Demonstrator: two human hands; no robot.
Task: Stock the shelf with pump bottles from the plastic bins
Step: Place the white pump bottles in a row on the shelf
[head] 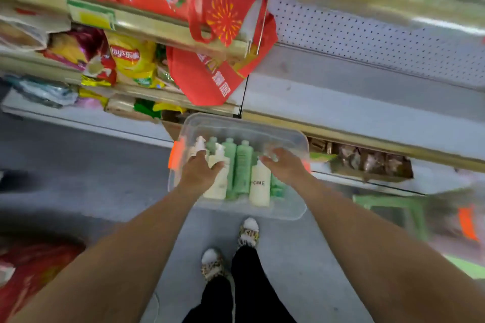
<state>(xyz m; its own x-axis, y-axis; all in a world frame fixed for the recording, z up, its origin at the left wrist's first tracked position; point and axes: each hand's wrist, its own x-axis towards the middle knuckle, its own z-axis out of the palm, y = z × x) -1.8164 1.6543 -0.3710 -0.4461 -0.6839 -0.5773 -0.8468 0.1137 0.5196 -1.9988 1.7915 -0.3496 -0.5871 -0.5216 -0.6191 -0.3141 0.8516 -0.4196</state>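
In the centre of the frame I see the clear plastic bin point(286, 210) standing on the grey floor point(105, 160), just in front of the low shelf point(367, 97), whose grey board and dotted back panel fill the upper right of the frame. Inside the bin the pump bottles lie side by side: two cream ones at the left point(219, 186), green ones point(242, 168) in the middle, and a cream bottle marked "YOME" point(259, 186) to their right. The left hand point(200, 173) reaches over the bin's left part with the fingers stretched and the thumb spread, above a cream bottle; I cannot tell if it touches it. The right hand point(284, 165) is over the right part of the bin, fingers spread wide and blurred, and it holds nothing. At the upper centre hang red bags point(225, 8), and a yellow chips packet point(133, 60) sits on the shelves in the upper left. Two leopard slippers point(248, 233) stand below the bin.
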